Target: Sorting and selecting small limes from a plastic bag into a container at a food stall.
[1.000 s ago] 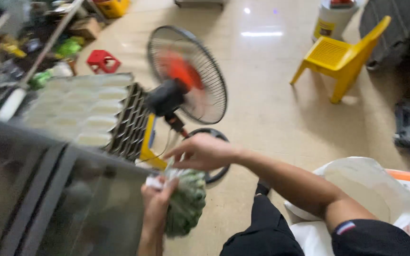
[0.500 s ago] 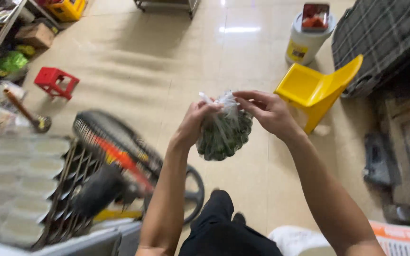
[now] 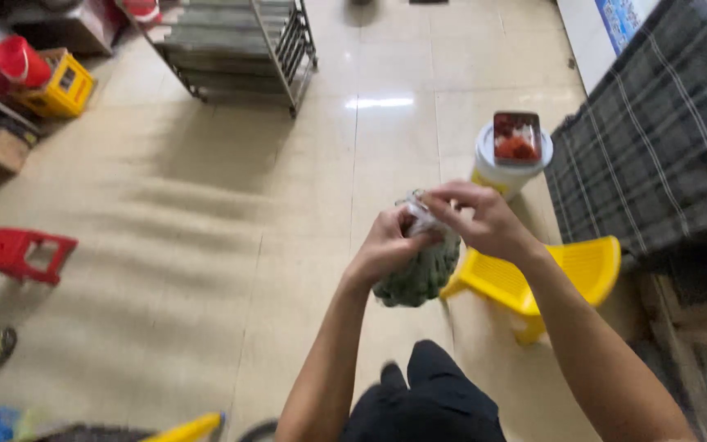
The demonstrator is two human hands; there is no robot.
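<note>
from the head camera, looking down, both bare forearms reach out over a pale tiled floor [image 3: 206,245] and meet at a clear plastic bag of green vegetables [image 3: 419,274] held in the air in front of the body; the bag hangs bulging and full, its gathered neck pinched up at the top between the two hands; the left hand [image 3: 390,245] is curled closed around the upper side and neck of the bag, its fingers wrapped in and its thumb pressed against the plastic; the right hand [image 3: 484,221] sits just above and to the right, touching the left hand, its fingers bent down tight on the twisted top of the bag, with no gap showing between them and the plastic; behind the bag, low on the floor, stands a small yellow plastic chair [image 3: 550,278], partly hidden by the right forearm; beyond it is a white bucket [image 3: 505,172] with a tray of something red resting on its lid; to the right hangs a dark checked cloth [image 3: 656,139] draped over something bulky; at the far top stands a metal rack of trays [image 3: 231,49]; on the left edge lie a small red stool [image 3: 22,254], a yellow crate [image 3: 63,86] and a red tub [image 3: 18,61]; dark trousers [image 3: 427,401] show at the bottom.
</note>
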